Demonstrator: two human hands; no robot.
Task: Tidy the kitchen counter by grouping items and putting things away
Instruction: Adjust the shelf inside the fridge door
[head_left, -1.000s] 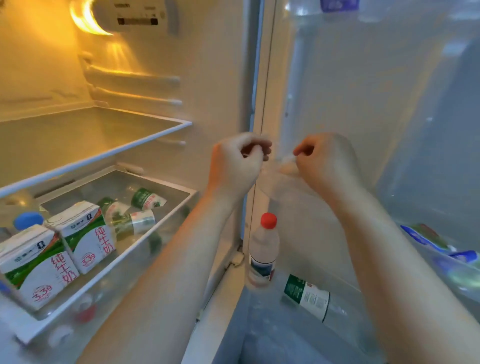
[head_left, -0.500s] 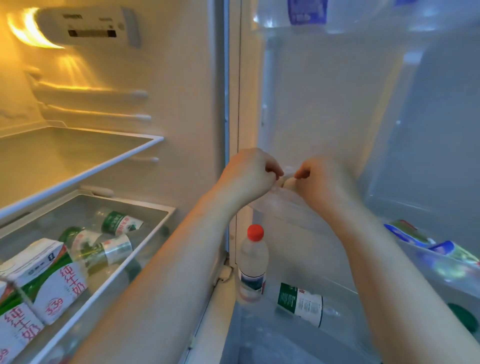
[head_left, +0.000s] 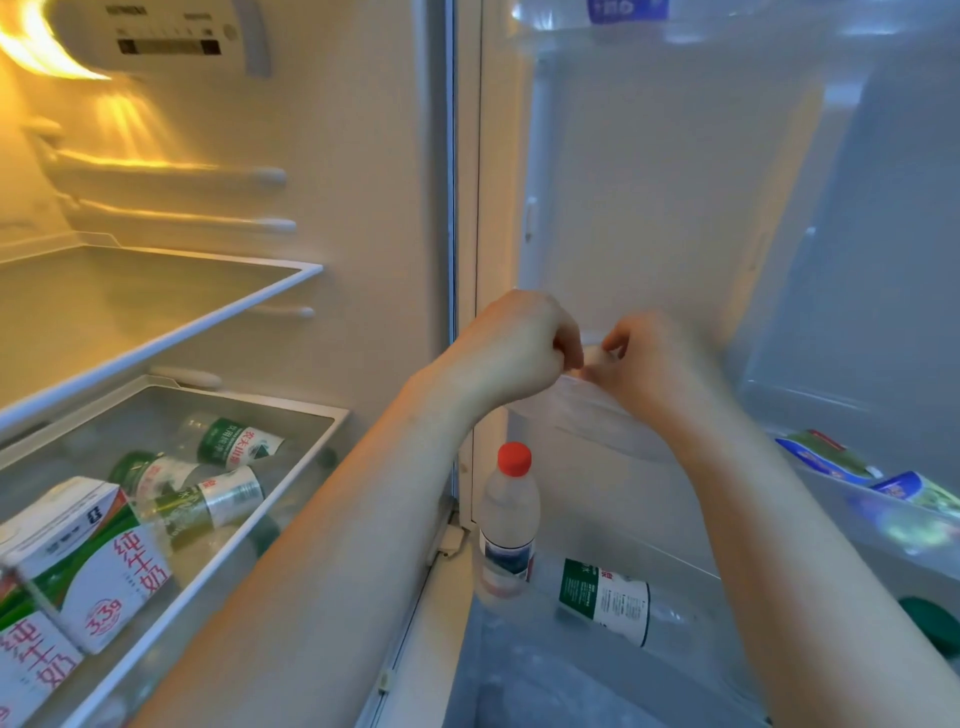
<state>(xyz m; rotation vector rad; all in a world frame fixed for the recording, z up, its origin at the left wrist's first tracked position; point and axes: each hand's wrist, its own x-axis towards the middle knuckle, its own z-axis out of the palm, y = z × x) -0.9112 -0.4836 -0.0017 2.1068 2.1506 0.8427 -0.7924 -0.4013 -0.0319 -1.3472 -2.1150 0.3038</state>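
Clear bag (head_left: 597, 418), left hand (head_left: 511, 351), right hand (head_left: 657, 366) pinching top edge

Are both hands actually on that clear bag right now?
Touching. The head view shows the left hand and right hand each pinching the bunched top of the clear bag, which hangs below them.

Open room above the glass shelf (head_left: 156, 291); bottles (head_left: 228, 499) and cartons (head_left: 88, 561) crowd the drawer (head_left: 228, 548).
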